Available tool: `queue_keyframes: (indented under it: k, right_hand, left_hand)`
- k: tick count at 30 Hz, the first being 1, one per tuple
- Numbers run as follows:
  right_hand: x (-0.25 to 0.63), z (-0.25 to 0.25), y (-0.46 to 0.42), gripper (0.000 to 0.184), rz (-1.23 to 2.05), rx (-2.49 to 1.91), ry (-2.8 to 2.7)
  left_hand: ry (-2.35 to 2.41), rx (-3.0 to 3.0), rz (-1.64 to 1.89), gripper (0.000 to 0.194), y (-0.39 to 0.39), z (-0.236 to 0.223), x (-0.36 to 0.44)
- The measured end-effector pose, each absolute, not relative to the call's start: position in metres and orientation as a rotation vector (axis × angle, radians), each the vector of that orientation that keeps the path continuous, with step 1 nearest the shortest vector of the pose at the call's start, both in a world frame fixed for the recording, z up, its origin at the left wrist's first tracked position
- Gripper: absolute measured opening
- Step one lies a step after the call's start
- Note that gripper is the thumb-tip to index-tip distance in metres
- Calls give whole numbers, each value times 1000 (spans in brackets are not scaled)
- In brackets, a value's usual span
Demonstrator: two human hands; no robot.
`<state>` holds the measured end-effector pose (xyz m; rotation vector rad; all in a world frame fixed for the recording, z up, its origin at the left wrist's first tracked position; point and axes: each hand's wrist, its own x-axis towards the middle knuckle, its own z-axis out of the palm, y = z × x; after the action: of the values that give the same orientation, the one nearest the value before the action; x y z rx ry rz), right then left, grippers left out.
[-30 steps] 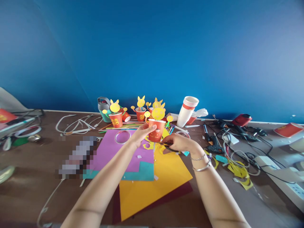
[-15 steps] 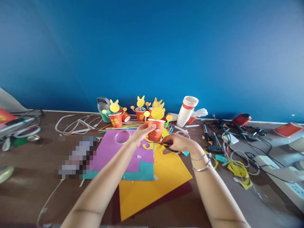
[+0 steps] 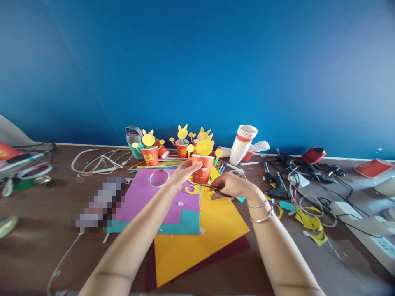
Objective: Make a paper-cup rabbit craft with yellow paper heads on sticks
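Note:
My left hand [image 3: 182,174] is closed round the left side of a red paper cup [image 3: 206,173], thumb across its front. Above the cup's rim stands a yellow paper animal head [image 3: 204,146], with round yellow paws at both sides. Below and right of the cup, my right hand [image 3: 230,183] grips black-handled scissors [image 3: 219,191]. Their thin blades point left, just under the cup's base; whether they touch it I cannot tell. Beneath both hands lie a purple sheet [image 3: 145,197] and a yellow sheet [image 3: 197,255], with yellow paper scraps [image 3: 191,190].
Behind stand similar decorated cups [image 3: 149,156], a green-grey bottle [image 3: 135,144] and a leaning stack of white paper cups [image 3: 242,146]. A tape roll [image 3: 159,178] rests on the purple sheet. On the right are a glue gun [image 3: 277,189], tangled cables and a power strip [image 3: 370,234].
The held cup has shifted very slightly left. Both hands keep almost the same place and grip.

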<state>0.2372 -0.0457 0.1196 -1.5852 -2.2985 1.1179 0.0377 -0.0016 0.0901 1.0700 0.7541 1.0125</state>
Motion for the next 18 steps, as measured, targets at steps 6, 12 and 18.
queue_keyframes:
  k: [6,12,18]
  right_hand:
    - [237,120,-46,40,1155,-1571,-2280]
    - [236,121,-47,37,1118,-1606,-2277]
    - [236,111,-41,41,1186,-1705,-2305]
  left_hand:
    - [752,1087,1000,49,-1,89,38]
    - [771,1112,997,48,-1,88,38]
    - [815,1110,1037,52,5,91,33]
